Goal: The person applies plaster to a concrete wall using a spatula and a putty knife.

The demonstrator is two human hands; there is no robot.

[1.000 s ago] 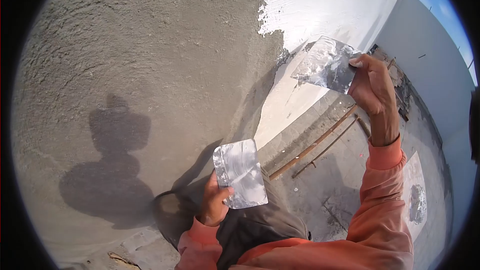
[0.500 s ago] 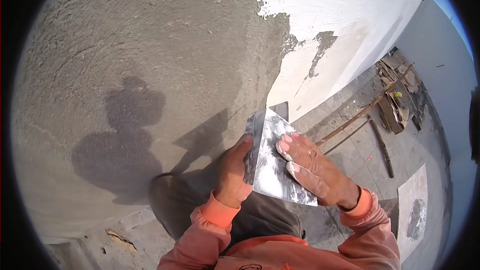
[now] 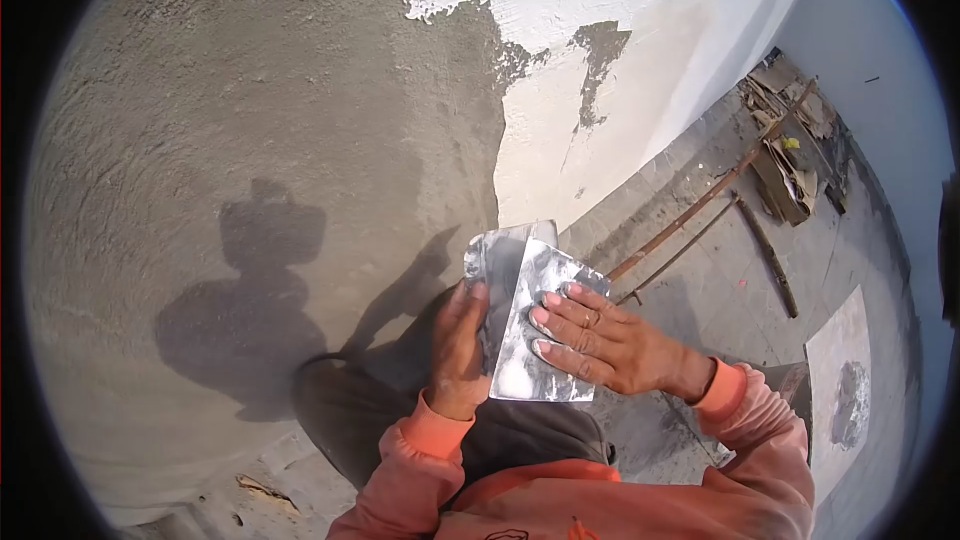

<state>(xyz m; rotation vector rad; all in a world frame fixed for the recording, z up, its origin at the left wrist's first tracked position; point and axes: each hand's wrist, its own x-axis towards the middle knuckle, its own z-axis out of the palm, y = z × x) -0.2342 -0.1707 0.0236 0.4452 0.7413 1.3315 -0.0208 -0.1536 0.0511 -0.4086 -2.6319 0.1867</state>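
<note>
Wall across left and upper centre. Left blade mid-frame, partly behind right blade. Floor right of wall; on it, long pole, stick to its right, scrap pile upper right. Sheet lower right. Second wall upper right edge.

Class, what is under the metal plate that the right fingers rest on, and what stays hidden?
Under the upper plate, a second plate, held by the left hand, shows at left and top. Its covered part cannot be seen, nor the thumb of the right hand.
</note>
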